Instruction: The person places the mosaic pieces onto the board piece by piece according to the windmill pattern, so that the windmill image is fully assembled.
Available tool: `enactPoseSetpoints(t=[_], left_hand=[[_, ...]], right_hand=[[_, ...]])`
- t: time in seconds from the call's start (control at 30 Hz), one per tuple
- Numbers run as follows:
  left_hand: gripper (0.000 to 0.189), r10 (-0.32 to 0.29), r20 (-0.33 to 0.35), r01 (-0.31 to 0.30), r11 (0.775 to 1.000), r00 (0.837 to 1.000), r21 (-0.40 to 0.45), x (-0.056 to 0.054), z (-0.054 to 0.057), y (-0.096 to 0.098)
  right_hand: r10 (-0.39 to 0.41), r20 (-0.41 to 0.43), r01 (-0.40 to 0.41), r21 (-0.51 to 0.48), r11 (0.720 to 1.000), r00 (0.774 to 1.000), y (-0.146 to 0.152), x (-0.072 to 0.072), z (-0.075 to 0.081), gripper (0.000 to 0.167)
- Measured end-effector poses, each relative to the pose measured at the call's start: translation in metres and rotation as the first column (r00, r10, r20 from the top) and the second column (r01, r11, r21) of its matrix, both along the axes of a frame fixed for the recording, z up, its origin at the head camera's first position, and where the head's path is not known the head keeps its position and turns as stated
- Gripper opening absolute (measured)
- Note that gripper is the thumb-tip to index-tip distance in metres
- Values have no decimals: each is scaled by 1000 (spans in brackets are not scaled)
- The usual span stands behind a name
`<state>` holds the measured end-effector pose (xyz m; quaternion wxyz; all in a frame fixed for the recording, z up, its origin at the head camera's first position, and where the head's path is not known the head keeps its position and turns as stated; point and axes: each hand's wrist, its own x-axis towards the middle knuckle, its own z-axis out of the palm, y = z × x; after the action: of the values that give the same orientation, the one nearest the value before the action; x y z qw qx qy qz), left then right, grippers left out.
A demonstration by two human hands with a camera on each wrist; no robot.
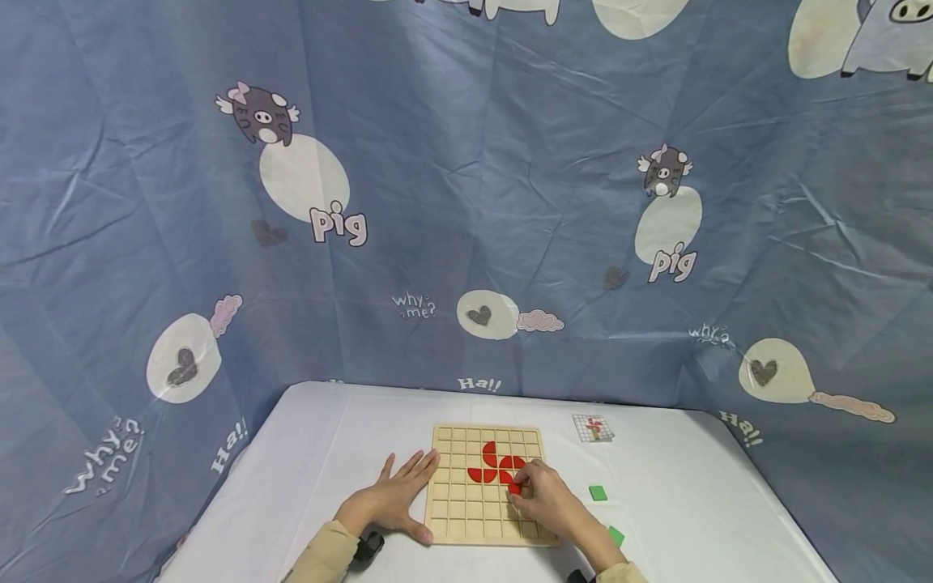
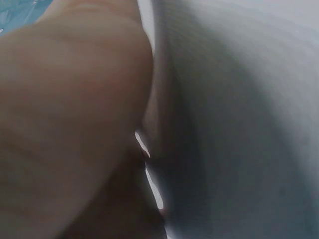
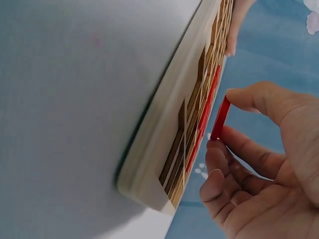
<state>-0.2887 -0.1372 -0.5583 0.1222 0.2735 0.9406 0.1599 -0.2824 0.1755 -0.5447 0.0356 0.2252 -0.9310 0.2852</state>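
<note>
A square wooden grid board (image 1: 452, 512) lies on the white table. Near its centre, several red curved tiles (image 1: 490, 460) form a pinwheel in the squares. My right hand (image 1: 545, 495) is over the board's right half. In the right wrist view its thumb and fingers pinch a thin red tile (image 3: 220, 118), held just above the board (image 3: 149, 167). My left hand (image 1: 397, 495) rests at the board's left edge, fingers spread, thumb by the near left corner. The left wrist view shows mostly blurred skin of that hand (image 2: 75, 99) close to the lens.
Right of the board lie a green tile (image 1: 598, 492) and another green piece (image 1: 615, 536), partly hidden by the right forearm. A small pattern card (image 1: 592, 429) with a grid and a red figure lies at the back right. A blue printed curtain (image 1: 408, 243) hangs behind the table.
</note>
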Motion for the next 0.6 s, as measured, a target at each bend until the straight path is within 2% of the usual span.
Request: enactPoseSetpoints(t=[0.6], left_hand=[[133, 1, 0, -1, 1000, 1000, -5, 1, 2, 0]], right_hand=[[15, 54, -17, 27, 999, 998, -10, -5, -7, 19]])
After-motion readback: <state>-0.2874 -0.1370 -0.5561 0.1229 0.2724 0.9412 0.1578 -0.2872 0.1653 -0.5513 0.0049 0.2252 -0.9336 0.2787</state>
